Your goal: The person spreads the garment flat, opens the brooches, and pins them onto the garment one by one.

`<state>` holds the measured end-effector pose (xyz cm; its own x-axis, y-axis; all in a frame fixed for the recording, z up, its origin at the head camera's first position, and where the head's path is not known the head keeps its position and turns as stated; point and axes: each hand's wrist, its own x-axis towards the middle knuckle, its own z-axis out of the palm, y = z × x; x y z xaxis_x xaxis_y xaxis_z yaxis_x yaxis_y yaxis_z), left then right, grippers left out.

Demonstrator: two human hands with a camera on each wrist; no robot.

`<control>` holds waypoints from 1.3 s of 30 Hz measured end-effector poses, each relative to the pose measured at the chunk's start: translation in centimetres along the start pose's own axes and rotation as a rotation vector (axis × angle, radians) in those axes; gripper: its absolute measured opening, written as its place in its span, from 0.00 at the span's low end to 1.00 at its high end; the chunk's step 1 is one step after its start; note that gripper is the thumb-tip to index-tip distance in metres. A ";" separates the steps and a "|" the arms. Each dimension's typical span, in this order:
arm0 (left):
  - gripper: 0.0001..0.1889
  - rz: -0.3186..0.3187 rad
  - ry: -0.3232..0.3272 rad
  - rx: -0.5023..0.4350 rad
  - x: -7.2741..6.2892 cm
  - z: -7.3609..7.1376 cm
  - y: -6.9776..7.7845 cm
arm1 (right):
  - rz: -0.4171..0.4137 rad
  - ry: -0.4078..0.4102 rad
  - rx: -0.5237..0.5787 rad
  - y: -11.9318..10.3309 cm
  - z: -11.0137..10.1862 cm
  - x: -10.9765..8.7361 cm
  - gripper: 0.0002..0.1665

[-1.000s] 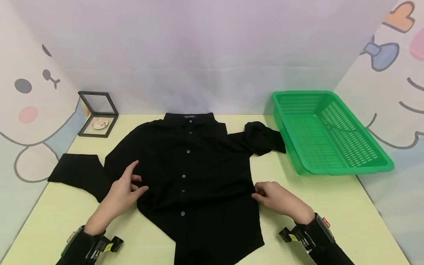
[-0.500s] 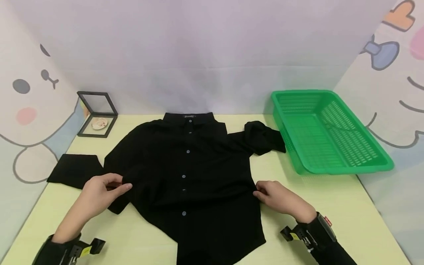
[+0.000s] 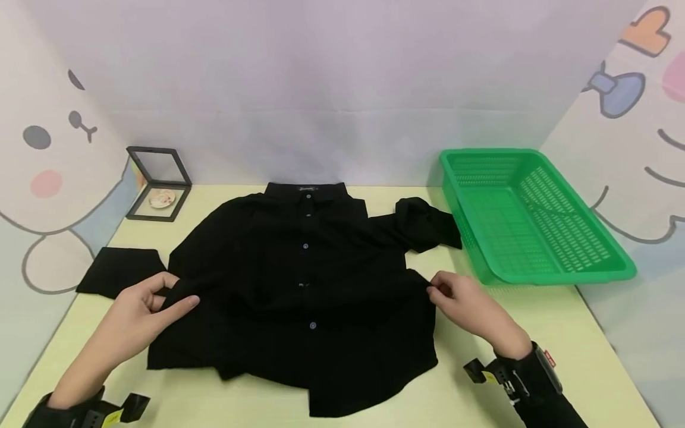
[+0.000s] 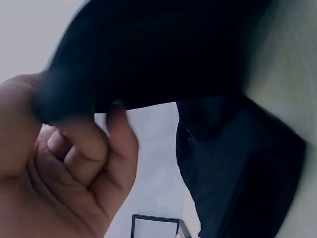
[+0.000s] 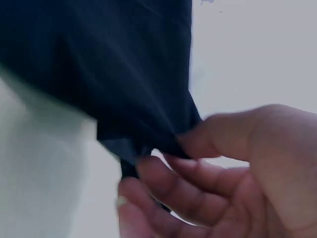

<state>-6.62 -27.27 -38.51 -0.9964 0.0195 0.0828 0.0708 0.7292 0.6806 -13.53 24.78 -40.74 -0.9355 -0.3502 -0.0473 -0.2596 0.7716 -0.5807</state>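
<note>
Black shirt (image 4: 163,54) blurred in both wrist views, frame (image 4: 156,225) cut off at bottom edge

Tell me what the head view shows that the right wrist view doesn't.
Head only: the whole shirt spread on the table, the green basket, the frame, and the left hand pinching the shirt's left edge. Right wrist only: a close look at the fingertips pinching a fold of cloth. Both: the right hand gripping the shirt's edge.

basket (image 3: 535,217) blocks right | frame (image 3: 157,184) back-left | bare table (image 3: 535,333) front-right
</note>
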 end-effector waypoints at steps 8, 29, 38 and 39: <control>0.11 -0.046 -0.222 -0.022 -0.1 -0.2 -0.4 | 0.083 0.167 0.006 -0.1 -0.5 -0.4 0.07; 0.21 0.060 -0.298 0.212 3.9 3.1 0.1 | -0.061 -0.108 -0.019 -0.6 1.2 1.8 0.18; 0.18 0.103 -0.297 0.355 5.2 7.4 1.1 | -0.159 -0.171 -0.146 -1.3 3.4 3.5 0.22; 0.13 0.095 -0.272 0.378 5.3 7.5 1.1 | -0.152 -0.179 -0.152 -1.2 3.4 3.5 0.18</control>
<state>-12.17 -21.26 -42.81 -0.9661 0.2396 -0.0960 0.1904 0.9125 0.3620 -15.65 20.84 -43.01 -0.8290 -0.5463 -0.1197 -0.4396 0.7689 -0.4642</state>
